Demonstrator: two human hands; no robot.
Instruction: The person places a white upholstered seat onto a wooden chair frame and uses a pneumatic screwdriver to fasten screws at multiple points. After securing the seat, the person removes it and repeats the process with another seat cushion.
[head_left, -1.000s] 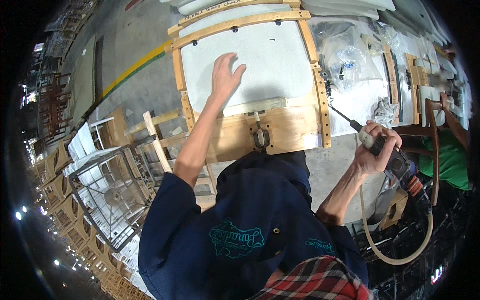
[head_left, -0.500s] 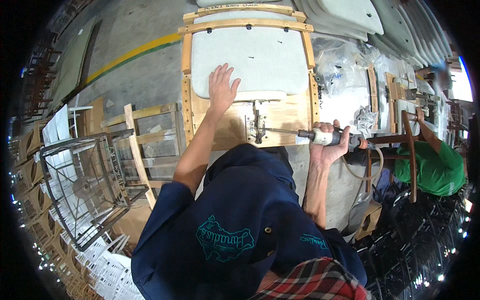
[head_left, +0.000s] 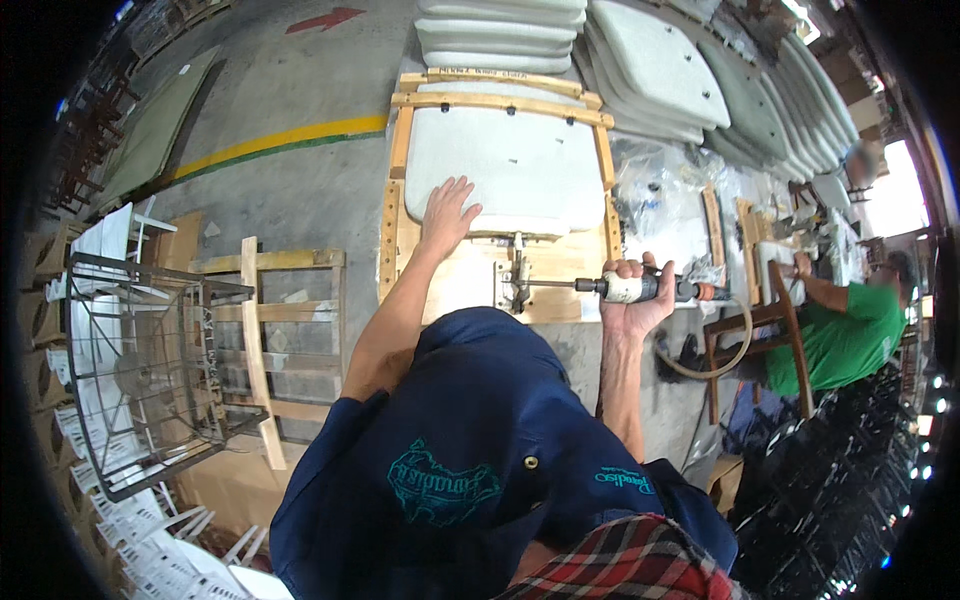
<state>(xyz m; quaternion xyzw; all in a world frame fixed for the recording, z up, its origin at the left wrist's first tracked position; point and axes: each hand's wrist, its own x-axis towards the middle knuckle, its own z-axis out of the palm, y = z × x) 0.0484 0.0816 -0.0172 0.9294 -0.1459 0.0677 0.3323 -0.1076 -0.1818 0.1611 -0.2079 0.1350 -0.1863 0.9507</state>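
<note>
My left hand (head_left: 449, 213) lies flat, fingers spread, on a pale grey padded seat panel (head_left: 550, 180). The panel rests in a light wooden frame jig (head_left: 389, 240); two small dark screws appear to lie on it. My right hand (head_left: 640, 297) is wrapped round a power screwdriver (head_left: 622, 288), held level with a hose at its back end. Its long thin bit points left, the tip close to a metal toggle clamp (head_left: 517, 275) on the jig's near board. Whether the tip touches the clamp, I cannot tell.
Stacked pale panels (head_left: 500, 35) and more leaning panels (head_left: 660, 65) stand beyond the jig. Clear plastic bags (head_left: 655, 170) lie right of it. A co-worker in a green shirt (head_left: 840, 335) handles a brown chair frame (head_left: 790, 330). At left are a wooden pallet (head_left: 290, 310) and a black metal rack (head_left: 150, 370).
The whole view has tilted upward, so the jig sits lower in it and more stacked panels show. My hands keep about the same places on the panel and the screwdriver.
</note>
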